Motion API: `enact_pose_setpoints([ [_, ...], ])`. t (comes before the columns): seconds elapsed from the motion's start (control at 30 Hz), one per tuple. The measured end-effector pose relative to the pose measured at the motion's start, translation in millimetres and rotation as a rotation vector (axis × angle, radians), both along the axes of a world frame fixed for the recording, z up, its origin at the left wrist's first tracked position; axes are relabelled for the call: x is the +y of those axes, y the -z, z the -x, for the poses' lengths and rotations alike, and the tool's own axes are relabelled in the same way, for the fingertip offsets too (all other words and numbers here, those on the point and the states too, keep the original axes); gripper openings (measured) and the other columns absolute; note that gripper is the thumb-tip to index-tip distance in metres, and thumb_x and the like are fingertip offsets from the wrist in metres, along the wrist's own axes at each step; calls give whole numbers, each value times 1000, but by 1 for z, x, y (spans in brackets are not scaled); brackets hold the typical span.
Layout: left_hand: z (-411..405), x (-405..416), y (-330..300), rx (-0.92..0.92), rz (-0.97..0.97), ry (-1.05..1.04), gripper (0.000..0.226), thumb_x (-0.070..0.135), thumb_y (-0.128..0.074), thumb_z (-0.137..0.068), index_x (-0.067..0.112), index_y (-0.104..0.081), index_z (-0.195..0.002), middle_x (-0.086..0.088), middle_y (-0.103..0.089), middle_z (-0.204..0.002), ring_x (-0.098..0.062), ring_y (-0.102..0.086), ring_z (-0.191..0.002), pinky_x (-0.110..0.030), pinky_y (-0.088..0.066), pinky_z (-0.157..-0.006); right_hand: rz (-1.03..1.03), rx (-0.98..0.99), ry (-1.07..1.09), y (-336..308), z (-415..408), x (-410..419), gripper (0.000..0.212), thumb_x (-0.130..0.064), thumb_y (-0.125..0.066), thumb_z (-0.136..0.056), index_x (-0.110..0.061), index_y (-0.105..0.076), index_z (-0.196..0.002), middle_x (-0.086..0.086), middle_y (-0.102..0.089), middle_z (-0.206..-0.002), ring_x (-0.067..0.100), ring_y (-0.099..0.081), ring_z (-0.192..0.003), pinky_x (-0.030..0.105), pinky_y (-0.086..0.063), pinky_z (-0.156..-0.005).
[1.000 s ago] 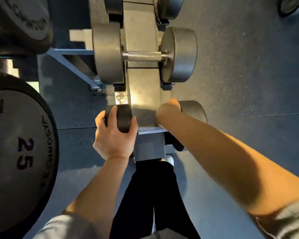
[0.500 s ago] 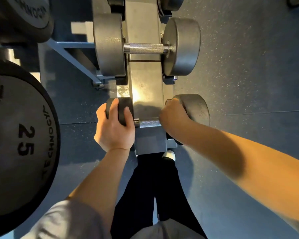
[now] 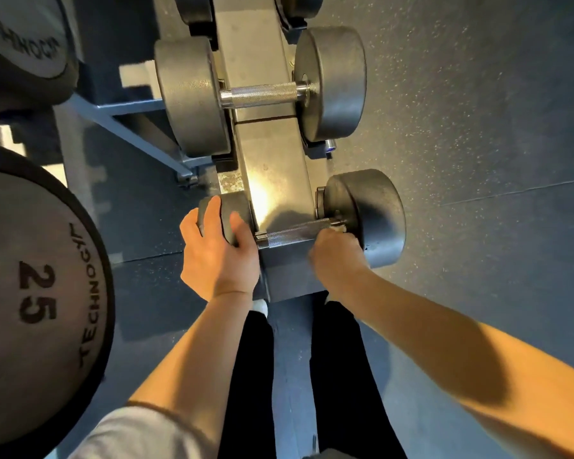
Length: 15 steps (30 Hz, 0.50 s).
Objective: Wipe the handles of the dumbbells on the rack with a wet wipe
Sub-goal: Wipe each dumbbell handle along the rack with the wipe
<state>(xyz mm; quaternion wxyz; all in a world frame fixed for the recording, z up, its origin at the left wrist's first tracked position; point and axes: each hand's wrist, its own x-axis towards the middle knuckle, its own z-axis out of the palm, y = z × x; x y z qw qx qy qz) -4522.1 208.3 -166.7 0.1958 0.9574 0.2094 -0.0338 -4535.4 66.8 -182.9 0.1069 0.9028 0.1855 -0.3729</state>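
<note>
right hand (image 3: pixel 337 256) grips the wipe (image 3: pixel 339 228) at the handle's (image 3: pixel 295 232) right end; handle runs leftward toward the left hand (image 3: pixel 217 256), clasping the weight (image 3: pixel 232 215)

**Dim gym view with one warm glare patch**

The scene is dimly lit, in cool blue-grey tones. A bright yellow-white glare is reflected off the metal rack upright (image 3: pixel 272 193), and warm light is cast across the right forearm (image 3: pixel 461 352), on which a broad dark shadow is laid. Straight lines are bowed by wide-angle distortion near the edges. The 25 weight plate (image 3: pixel 37 293) at the left is rendered soft and slightly blurred.
</note>
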Motion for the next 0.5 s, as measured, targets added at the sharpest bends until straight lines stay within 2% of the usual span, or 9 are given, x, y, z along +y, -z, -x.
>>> enact_pose_setpoints([
  [0.07, -1, 1, 0, 13, 39, -34, 53, 50, -28, -90, 34, -53, -133, 4, -45, -140, -25, -59, -98, -30, -30, -74, -163, -74, 195, -2, 6, -6, 33, -2, -45, -94, -5, -54, -125, 11, -49, -124, 28, -57, -109, 31, -40, -65],
  [0.13, -2, -1, -5, 29, 118, -91, 41, 42, -39, -95, 37, -51, -134, 9, -45, -138, -17, -55, -100, -27, -29, -79, -438, -295, 405, -5, 10, -7, 26, -6, -53, -91, -13, -60, -115, 5, -54, -112, 22, -62, -94, 27, -39, -60],
  [0.2, -5, -1, -9, 32, 241, -189, 42, 39, -52, -94, 37, -48, -136, 13, -47, -135, -9, -50, -107, -25, -30, -85, -783, -453, 747, -3, 13, 9, 11, -11, -60, -90, -13, -69, -95, 4, -61, -89, 14, -58, -71, 23, -41, -57],
  [0.23, -8, 5, -8, 46, 359, -300, 46, 40, -57, -92, 36, -48, -136, 15, -49, -131, -7, -49, -111, -24, -31, -90, -895, -422, 902, 3, 11, 21, 15, -14, -58, -93, -12, -68, -81, 4, -59, -78, 12, -53, -65, 23, -42, -57],
  [0.3, -20, 13, -6, 110, 652, -550, 47, 47, -67, -80, 29, -62, -123, 13, -58, -116, -10, -54, -107, -31, -41, -97, -859, -130, 1028, 19, 12, 51, 32, -18, -48, -97, -14, -52, -66, 2, -50, -66, 13, -46, -59, 26, -37, -59],
  [0.33, -24, 17, -2, 139, 721, -629, 39, 51, -67, -74, 25, -69, -104, 9, -63, -103, -14, -59, -98, -37, -48, -93, -838, -98, 1070, 25, 14, 62, 31, -17, -45, -97, -14, -50, -67, 1, -47, -63, 14, -45, -58, 26, -35, -57],
  [0.4, -26, 16, -3, 144, 639, -634, 32, 51, -61, -74, 20, -62, -71, 5, -61, -77, -17, -58, -77, -37, -49, -73, -873, -162, 1106, 24, 14, 68, 29, -16, -41, -96, -17, -50, -68, -2, -43, -59, 16, -43, -57, 25, -31, -51],
  [0.43, -25, 12, -5, 128, 565, -623, 34, 51, -57, -79, 18, -59, -69, 4, -59, -73, -17, -55, -71, -35, -45, -65, -908, -144, 1119, 22, 12, 66, 29, -19, -40, -96, -18, -51, -69, -2, -45, -60, 16, -45, -58, 24, -33, -51],
  [0.5, -22, 3, -10, 87, 451, -613, 38, 49, -48, -86, 16, -58, -72, 3, -58, -72, -16, -51, -65, -33, -39, -57, -823, -34, 1069, 11, -3, 59, 23, -18, -42, -96, -16, -61, -84, 3, -58, -76, 19, -54, -70, 25, -43, -62],
])
